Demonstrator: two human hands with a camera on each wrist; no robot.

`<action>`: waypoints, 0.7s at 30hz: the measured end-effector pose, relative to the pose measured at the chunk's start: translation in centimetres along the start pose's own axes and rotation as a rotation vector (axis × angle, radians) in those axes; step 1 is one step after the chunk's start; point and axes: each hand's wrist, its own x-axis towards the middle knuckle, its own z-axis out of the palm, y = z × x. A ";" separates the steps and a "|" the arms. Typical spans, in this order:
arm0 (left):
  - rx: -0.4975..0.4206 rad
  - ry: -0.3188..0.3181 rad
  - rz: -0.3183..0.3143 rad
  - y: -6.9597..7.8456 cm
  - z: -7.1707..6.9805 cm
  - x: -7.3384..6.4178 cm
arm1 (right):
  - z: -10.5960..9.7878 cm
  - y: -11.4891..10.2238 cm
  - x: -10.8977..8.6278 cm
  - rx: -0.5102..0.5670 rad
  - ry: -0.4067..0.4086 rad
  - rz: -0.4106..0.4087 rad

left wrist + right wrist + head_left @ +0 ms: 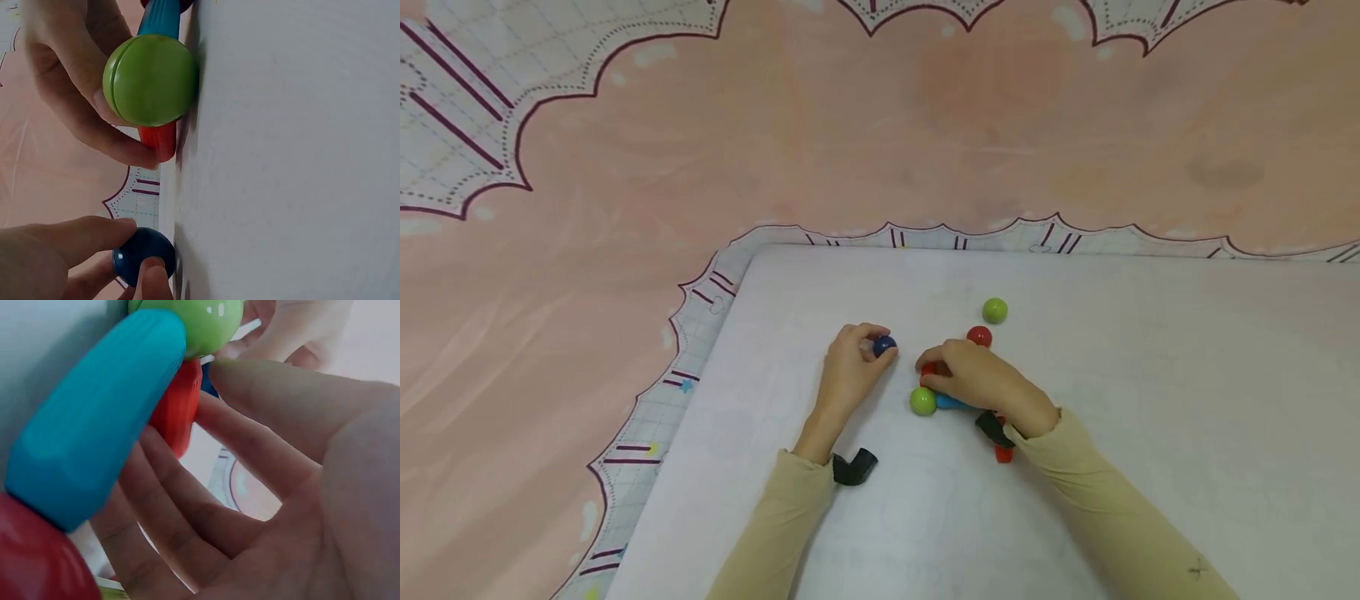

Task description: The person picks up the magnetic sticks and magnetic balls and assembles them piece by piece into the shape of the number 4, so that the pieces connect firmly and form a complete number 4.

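Observation:
My left hand pinches a dark blue ball between thumb and fingers, close over the white table. To its right, my right hand grips a short red stick, thumb on one side and index finger on the other. One end of that stick meets a green ball. A blue stick runs from the same green ball to a red ball, which the right wrist mostly hides in the head view. In the left wrist view the blue ball sits below the red stick's free end.
Beyond the right hand lie another red ball and a second green ball. A red stick shows beside the right cuff. Dark wrist cameras stick out at both cuffs. The white table's far edge borders a patterned cloth.

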 end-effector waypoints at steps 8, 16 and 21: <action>-0.024 -0.032 0.001 -0.3 0.2 0.6 | 0.2 0.3 -0.2 0.120 0.032 0.060; -0.099 -0.067 0.004 -0.5 0.3 1.0 | 0.7 -0.1 0.2 0.124 0.096 0.185; -0.138 -0.078 -0.008 -0.8 0.4 1.2 | 1.2 -0.8 1.0 0.054 0.107 0.307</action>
